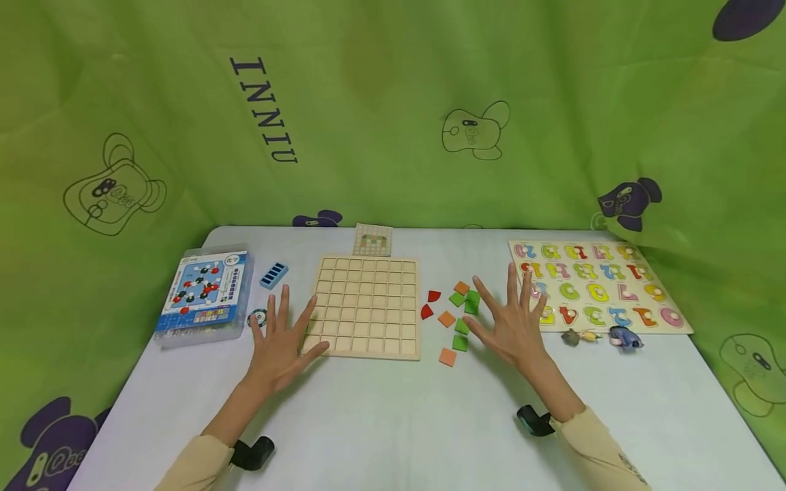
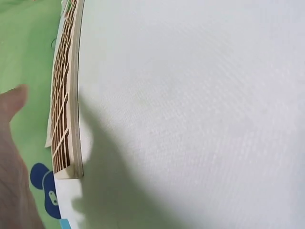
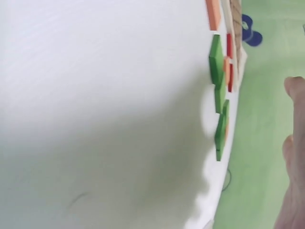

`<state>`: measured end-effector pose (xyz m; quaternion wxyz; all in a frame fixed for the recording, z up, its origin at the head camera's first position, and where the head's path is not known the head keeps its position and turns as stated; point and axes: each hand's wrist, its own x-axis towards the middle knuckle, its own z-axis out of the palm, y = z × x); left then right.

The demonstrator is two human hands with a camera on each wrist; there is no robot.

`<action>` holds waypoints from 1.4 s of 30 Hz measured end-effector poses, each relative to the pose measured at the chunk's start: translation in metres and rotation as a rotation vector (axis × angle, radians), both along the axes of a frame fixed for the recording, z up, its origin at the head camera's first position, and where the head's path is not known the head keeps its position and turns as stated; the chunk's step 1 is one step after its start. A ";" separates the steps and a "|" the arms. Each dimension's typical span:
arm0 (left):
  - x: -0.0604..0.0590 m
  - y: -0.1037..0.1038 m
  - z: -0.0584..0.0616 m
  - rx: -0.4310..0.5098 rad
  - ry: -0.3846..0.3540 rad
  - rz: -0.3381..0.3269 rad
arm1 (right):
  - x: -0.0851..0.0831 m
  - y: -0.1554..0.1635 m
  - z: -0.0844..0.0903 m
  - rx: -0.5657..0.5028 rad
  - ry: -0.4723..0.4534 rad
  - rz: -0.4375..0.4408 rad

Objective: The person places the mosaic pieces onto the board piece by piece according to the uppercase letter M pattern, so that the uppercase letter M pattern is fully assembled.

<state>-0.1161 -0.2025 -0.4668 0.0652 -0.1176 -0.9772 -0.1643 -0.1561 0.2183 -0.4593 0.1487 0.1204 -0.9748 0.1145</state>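
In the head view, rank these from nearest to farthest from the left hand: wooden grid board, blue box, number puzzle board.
1. Wooden grid board: just right of the left hand, fingertips at its edge.
2. Blue box: to the hand's left, near the table edge.
3. Number puzzle board: far right side.

White table (image 1: 381, 423) w/ green cartoon-print cloth behind. On it, left to right: clear plastic box w/ blue label (image 1: 205, 296), small blue block (image 1: 273, 275), round token (image 1: 257, 318), wooden grid board (image 1: 366, 307) w/ pattern card (image 1: 372, 239) just behind it, loose tiles (image 1: 456, 317) in red, orange & green, number puzzle board (image 1: 598, 286), 3 small figures (image 1: 602, 337) along its near edge.
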 end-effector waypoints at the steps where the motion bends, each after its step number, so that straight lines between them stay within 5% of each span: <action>1: 0.000 0.000 0.000 0.021 -0.026 -0.025 | 0.001 0.000 -0.001 -0.001 0.005 0.013; 8: -0.007 -0.009 0.004 0.169 -0.175 -0.269 | 0.005 -0.004 -0.005 -0.103 0.107 0.127; 11: -0.014 -0.014 0.005 0.159 -0.205 -0.376 | 0.005 -0.007 -0.007 -0.191 0.151 0.191; 15: -0.022 -0.018 0.006 0.135 -0.225 -0.435 | 0.005 -0.013 -0.006 -0.380 0.088 0.227; 22: -0.035 -0.025 0.009 0.153 -0.235 -0.482 | -0.004 -0.026 0.000 -0.946 -0.170 0.157; 24: -0.038 -0.026 0.010 0.154 -0.236 -0.489 | -0.006 -0.028 0.000 -1.037 -0.222 0.135; 29: -0.042 -0.031 0.010 0.189 -0.244 -0.495 | -0.012 -0.034 0.000 -1.167 -0.337 0.118; 35: -0.044 -0.038 0.006 0.317 -0.324 -0.414 | -0.021 -0.041 -0.001 -1.317 -0.460 0.040; 42: -0.044 -0.040 0.004 0.429 -0.377 -0.379 | -0.024 -0.051 0.000 -1.285 -0.523 -0.073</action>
